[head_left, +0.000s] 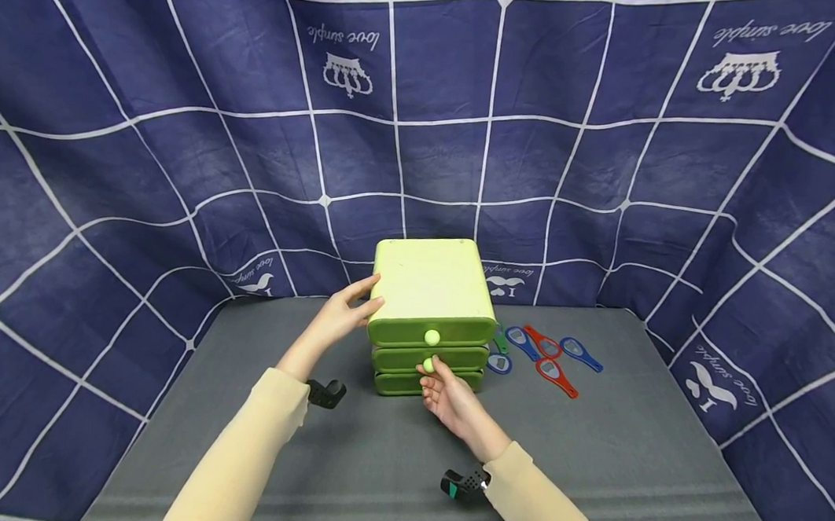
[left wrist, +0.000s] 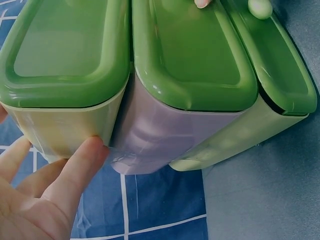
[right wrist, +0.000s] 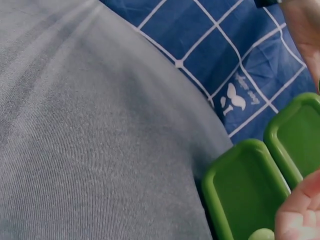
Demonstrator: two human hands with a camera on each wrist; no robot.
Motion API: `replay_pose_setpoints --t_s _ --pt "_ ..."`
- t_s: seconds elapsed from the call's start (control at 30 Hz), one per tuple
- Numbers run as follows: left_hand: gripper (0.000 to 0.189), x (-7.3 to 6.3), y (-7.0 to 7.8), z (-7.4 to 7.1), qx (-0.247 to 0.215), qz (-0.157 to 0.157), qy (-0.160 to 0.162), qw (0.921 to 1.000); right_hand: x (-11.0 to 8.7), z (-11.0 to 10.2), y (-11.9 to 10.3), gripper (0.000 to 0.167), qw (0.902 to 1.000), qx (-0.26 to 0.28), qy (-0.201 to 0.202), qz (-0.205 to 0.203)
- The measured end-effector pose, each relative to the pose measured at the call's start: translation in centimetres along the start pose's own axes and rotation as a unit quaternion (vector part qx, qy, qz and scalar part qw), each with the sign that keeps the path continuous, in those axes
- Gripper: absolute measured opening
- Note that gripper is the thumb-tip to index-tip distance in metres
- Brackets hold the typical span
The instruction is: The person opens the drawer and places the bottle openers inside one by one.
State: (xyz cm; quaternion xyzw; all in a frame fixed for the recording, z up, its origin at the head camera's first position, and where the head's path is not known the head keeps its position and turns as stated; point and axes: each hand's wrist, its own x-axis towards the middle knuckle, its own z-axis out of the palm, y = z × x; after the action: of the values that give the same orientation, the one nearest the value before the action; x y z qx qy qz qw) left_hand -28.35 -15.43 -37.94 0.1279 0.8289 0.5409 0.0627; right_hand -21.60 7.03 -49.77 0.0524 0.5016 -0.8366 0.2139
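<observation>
A small three-drawer cabinet point(head_left: 428, 276) with a pale green top and darker green drawer fronts stands on the grey surface. My left hand point(head_left: 345, 310) has its fingers spread and rests on the left side of the top tier; the left wrist view shows fingertips against that side wall point(left wrist: 75, 127). With thumb and forefinger my right hand point(head_left: 453, 404) pinches the round knob point(head_left: 428, 364) of the middle drawer point(head_left: 387, 360). Above it, the top drawer's knob point(head_left: 432, 338) is uncovered. The bottom drawer point(head_left: 396, 384) is partly behind the right hand, its knob point(left wrist: 260, 8) visible in the left wrist view.
Several flat paddle-shaped pieces with round heads, among them a red one point(head_left: 557, 377), a blue one point(head_left: 581, 354) and a green one point(head_left: 501, 340), lie right of the cabinet. A blue checked cloth point(head_left: 448, 164) hangs behind and around the grey surface point(head_left: 372, 467).
</observation>
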Motion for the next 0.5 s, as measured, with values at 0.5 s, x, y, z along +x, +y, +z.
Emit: replay_pose_setpoints --t_s 0.5 --pt "0.062 -0.2 0.3 0.0 0.006 -0.001 0.001 1.0000 -0.4 1.5 0.0 0.034 0.9931 -0.060 0.094 -0.036"
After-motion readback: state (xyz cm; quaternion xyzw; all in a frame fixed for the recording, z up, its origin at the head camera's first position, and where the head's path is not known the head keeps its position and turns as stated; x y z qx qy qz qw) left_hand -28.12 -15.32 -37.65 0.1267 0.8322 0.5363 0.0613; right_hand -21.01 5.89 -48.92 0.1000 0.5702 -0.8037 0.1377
